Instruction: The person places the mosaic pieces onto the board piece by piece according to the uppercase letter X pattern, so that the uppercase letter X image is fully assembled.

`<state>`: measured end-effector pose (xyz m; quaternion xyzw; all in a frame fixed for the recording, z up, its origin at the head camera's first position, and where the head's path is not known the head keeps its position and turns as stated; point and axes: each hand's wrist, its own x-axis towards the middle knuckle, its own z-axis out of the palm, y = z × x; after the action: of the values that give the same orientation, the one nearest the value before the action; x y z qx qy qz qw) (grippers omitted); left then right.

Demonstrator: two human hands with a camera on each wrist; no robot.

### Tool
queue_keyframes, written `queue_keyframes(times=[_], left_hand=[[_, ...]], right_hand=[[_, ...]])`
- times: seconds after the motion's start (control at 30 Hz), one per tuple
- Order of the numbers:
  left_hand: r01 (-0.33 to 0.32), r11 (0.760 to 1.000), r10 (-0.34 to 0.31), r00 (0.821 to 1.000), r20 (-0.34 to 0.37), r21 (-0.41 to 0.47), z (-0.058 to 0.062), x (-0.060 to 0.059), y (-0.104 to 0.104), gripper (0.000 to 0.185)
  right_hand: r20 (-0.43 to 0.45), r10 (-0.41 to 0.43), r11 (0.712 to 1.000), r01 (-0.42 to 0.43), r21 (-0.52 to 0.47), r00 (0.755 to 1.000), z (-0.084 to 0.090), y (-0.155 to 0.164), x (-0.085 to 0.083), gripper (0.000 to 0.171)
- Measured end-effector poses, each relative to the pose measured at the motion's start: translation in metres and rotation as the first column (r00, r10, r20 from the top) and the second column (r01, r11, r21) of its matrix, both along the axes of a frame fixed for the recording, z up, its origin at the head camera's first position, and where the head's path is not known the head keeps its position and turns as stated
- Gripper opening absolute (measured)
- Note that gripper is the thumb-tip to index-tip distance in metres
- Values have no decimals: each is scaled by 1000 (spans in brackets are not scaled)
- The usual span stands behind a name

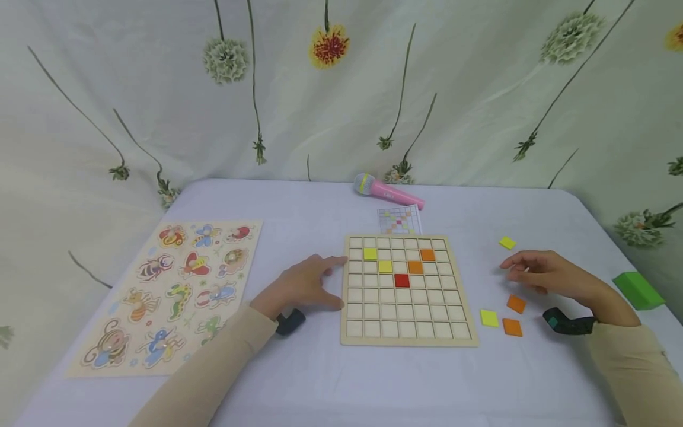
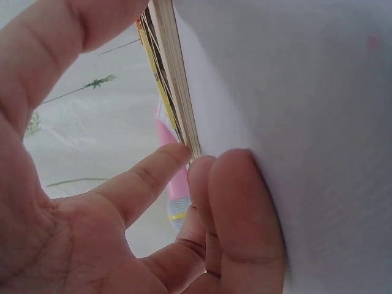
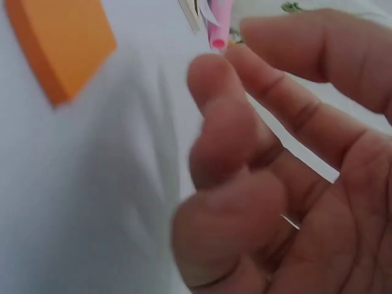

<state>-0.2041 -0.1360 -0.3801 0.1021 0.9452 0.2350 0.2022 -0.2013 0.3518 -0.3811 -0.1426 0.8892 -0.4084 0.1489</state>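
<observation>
A wooden grid board lies flat in the middle of the table. Two yellow tiles, two orange tiles and one red tile sit in its squares, forming a V. At the board's left edge, my left hand touches the rim with spread thumb and index finger; the left wrist view shows a fingertip against the board's side. My right hand hovers right of the board, fingers loosely bent and holding nothing. Nearby lie loose tiles: a yellow one beyond it, an orange one, another yellow and another orange.
A small printed pattern card lies behind the board, with a pink toy microphone beyond it. At left is an insect picture puzzle board. A green block stands near the table's right edge.
</observation>
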Motion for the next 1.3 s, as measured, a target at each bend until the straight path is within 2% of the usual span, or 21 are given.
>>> queue_keyframes(times=[0.13,0.27,0.4,0.47,0.6,0.97,1.3], left_hand=[[-3,1000,3,1000,0,0,0,0,0,97],[-10,1000,10,1000,7,4,0,1,-1,97],[-13,1000,13,1000,14,9,0,2,-1,97],[-14,1000,14,1000,14,11,0,3,-1,98],[-20,1000,20,1000,14,4,1,5,-1,98],[-24,1000,24,1000,13,-2,0,4,0,97],[-6,1000,6,1000,11,7,2,3,0,97]], right_hand=[[57,96,995,-93,-45,994,-5,19,-2,20],[84,248,961,-234,-145,965,-10,32,-4,32],[54,356,920,-340,-197,933,-16,35,-5,39],[28,376,912,-364,-189,926,-17,34,-5,37],[1,373,919,-370,-136,928,-17,30,-5,32],[57,310,950,-306,-67,949,-17,24,-4,24],[-13,215,976,-215,-13,977,-18,15,-4,21]])
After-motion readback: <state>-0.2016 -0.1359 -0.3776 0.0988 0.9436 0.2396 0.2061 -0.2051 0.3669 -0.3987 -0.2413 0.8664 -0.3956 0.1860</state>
